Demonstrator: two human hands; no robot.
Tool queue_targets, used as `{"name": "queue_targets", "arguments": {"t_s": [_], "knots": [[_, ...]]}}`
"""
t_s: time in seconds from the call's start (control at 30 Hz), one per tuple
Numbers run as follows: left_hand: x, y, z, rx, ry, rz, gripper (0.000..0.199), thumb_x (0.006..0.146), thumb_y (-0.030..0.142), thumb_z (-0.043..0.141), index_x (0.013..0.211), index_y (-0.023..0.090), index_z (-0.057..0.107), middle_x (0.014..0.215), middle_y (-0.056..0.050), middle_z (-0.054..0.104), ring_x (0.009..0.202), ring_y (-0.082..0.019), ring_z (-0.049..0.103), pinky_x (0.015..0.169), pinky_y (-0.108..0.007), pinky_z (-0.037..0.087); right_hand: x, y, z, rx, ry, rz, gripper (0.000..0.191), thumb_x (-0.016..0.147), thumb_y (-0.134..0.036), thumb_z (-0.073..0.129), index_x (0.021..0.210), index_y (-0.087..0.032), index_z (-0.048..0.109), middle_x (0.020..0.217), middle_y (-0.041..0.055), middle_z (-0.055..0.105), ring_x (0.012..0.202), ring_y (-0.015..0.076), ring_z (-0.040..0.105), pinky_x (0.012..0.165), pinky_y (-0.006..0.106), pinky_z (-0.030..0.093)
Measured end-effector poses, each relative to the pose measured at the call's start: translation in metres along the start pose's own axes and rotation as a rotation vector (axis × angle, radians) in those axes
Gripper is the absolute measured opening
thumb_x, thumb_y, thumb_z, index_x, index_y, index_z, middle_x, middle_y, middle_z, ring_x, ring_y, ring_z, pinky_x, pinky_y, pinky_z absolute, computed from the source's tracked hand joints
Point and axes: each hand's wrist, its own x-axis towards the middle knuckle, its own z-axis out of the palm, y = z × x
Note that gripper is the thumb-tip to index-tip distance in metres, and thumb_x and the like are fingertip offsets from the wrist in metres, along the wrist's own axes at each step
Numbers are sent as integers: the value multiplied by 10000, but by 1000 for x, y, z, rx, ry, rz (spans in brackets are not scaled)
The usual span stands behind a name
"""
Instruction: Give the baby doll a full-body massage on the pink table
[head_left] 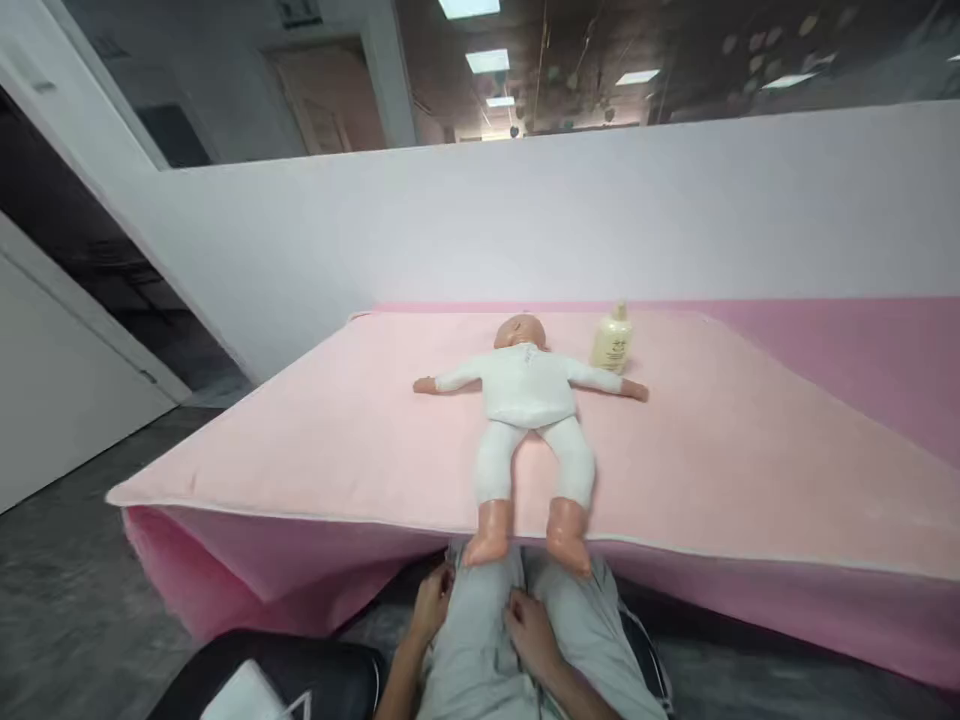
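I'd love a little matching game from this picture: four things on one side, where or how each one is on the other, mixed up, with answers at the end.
Things
1. baby doll
2. bottle
3. the person's left hand
4. the person's right hand

Places and looks
A. at the inner side of the right thigh
B. lying on the pale pink cloth, arms spread
C. at the outer side of the left thigh
D. pale yellow, with dark lettering

Right pairs: 1-B, 2-D, 3-C, 4-A
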Motion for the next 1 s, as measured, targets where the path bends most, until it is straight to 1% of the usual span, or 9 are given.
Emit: {"name": "queue_targets", "arguments": {"t_s": [0.13, 0.23, 0.33, 0.5, 0.63, 0.7, 0.83, 1.0], "knots": [[0, 3, -4, -28, 36, 10, 200, 795, 275, 479, 807, 134, 621, 793, -92, 705, 754, -220, 646, 683, -274, 455, -1, -5, -3, 21, -5, -19, 133, 759, -272, 383, 669, -174, 382, 637, 9, 488, 683, 159, 511, 671, 242, 277], [0, 4, -6, -59, 68, 37, 172, 766, 259, 487, 783, 145, 615, 763, -84, 698, 731, -215, 645, 689, -275, 470, -3, -11, -5, -24, -15, -23, 97, 764, -203, 390, 672, -175, 377, 645, 7, 494, 682, 153, 515, 665, 239, 283], [0, 5, -6, -75, 98, 66, 161, 760, 259, 475, 766, 163, 605, 772, -80, 696, 738, -215, 650, 707, -280, 480, -5, -17, -8, -81, 7, -30, 104, 755, -129, 386, 663, -176, 372, 639, 3, 502, 673, 151, 533, 653, 236, 288], [-1, 9, -4, -62, 132, 76, 186, 745, 195, 429, 805, 167, 603, 843, -93, 704, 807, -216, 662, 754, -284, 488, -9, -24, -14, -125, 35, -45, 136, 739, -82, 399, 650, -177, 360, 618, -4, 510, 657, 152, 562, 636, 225, 306], [-3, 13, -4, -30, 129, 70, 205, 721, 155, 429, 822, 161, 607, 838, -85, 699, 802, -203, 660, 757, -270, 489, -11, -29, -18, -142, 36, -49, 156, 740, -66, 412, 648, -175, 350, 618, -5, 507, 659, 148, 564, 635, 221, 311], [-3, 14, -5, -27, 129, 64, 198, 734, 166, 433, 822, 162, 610, 839, -83, 702, 802, -204, 664, 756, -268, 491, -12, -31, -19, -142, 36, -41, 161, 736, -58, 416, 647, -175, 347, 617, -7, 500, 659, 145, 559, 636, 219, 312], [-4, 15, -5, -49, 150, 62, 198, 785, 254, 439, 820, 166, 613, 843, -87, 708, 802, -219, 671, 749, -283, 499, -12, -34, -20, -134, 24, -9, 157, 728, -63, 426, 648, -174, 350, 622, -8, 489, 665, 137, 542, 643, 222, 309], [-4, 16, -4, -90, 168, 65, 214, 795, 319, 453, 805, 170, 606, 827, -77, 707, 778, -224, 668, 727, -290, 507, -11, -35, -22, -94, 2, 27, 128, 726, -95, 420, 650, -176, 355, 620, -14, 475, 657, 126, 506, 653, 221, 309]]}}
